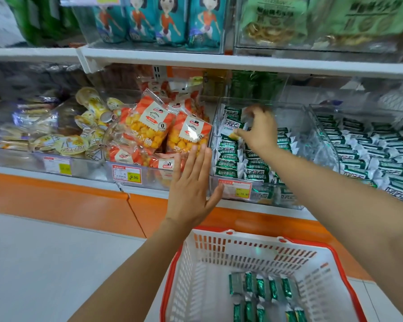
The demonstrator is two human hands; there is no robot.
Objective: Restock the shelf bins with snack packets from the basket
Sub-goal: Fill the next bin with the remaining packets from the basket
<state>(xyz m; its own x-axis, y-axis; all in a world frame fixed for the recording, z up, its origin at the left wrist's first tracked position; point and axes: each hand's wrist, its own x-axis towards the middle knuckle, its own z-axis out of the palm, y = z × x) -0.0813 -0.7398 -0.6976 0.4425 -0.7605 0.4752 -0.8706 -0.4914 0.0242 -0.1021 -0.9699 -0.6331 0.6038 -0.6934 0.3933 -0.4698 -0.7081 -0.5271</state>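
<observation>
A white basket with a red rim sits low at the front and holds several green-and-white snack packets. On the middle shelf a clear bin is filled with the same green packets. My right hand reaches into this bin, fingers pinched on packets at the top of the pile. My left hand is flat with fingers apart, held against the bin's front left corner and holding nothing.
To the left, a bin holds orange Hollow Crisp bags, and further left yellow-lidded cups. Another clear bin of green packets stands at the right. Teal bags fill the shelf above. The base ledge is orange.
</observation>
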